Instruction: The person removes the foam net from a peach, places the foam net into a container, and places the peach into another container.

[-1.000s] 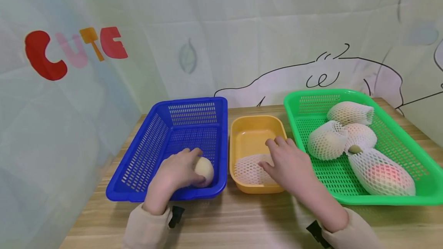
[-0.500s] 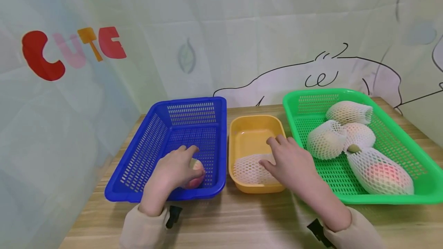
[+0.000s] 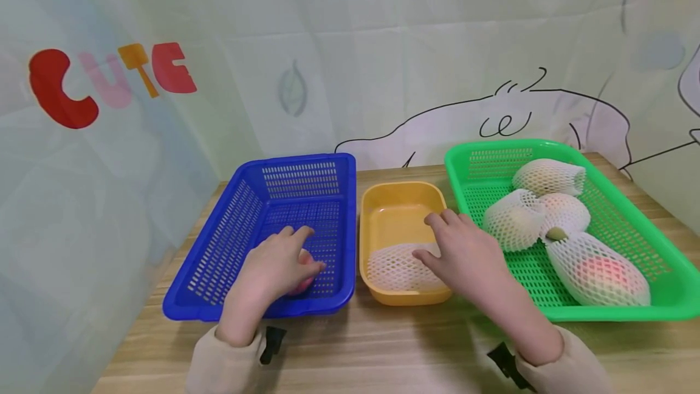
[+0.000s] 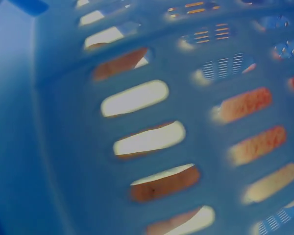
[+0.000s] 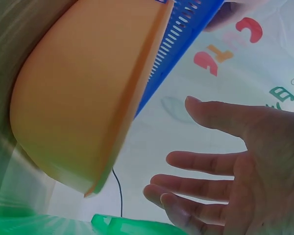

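In the head view my left hand (image 3: 273, 263) reaches into the near end of a blue basket (image 3: 219, 245), thumb and index finger spread apart. Partly hidden beneath it lies a red-and-pale fruit that looks like a peach (image 3: 305, 257). Through the slots in the left wrist view, parts of the peach (image 4: 247, 105) show; contact with my fingers cannot be made out. My right hand (image 3: 470, 254) hovers over the right side of a yellow tray (image 3: 404, 300), fingers apart and holding nothing. A white foam net (image 3: 396, 269) lies in that tray, partly behind the hand.
To the right stands a green basket (image 3: 467, 169) with several fruits in white foam nets, one showing red (image 3: 607, 272). All three containers sit side by side on a wooden table (image 3: 350, 357). A printed cloth (image 3: 306, 47) hangs close behind them.
The peach has rolled left under my left hand, turning from its pale side to its red side. My left thumb now points straighter. My right hand has stayed nearly still.
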Demonstrator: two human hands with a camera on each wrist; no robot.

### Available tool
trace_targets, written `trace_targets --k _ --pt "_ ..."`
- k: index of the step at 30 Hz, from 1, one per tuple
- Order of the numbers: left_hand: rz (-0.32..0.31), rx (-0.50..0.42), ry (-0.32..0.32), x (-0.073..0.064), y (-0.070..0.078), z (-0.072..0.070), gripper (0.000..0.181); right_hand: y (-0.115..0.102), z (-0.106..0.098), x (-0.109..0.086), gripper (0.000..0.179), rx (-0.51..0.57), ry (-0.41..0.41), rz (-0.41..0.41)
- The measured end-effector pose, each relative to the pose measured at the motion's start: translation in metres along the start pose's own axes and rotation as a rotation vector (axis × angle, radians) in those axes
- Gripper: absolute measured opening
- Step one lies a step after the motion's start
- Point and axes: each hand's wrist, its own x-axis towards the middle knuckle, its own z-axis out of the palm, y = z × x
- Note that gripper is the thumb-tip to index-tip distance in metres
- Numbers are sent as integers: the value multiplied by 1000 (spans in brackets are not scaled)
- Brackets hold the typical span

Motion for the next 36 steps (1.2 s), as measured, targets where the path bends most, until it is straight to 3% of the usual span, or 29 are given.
trace_targets --k 6,20,28,36 --pt "11 -5 45 -2 3 -2 57 3 -9 -1 52 24 -29 28" --pt "34 -117 247 -4 26 3 50 12 -21 -3 55 48 -74 62" --pt "71 -153 311 -5 35 6 47 15 -29 -3 56 44 -89 59" --pt "90 -161 334 -6 44 9 45 20 -33 -6 56 23 -79 33"
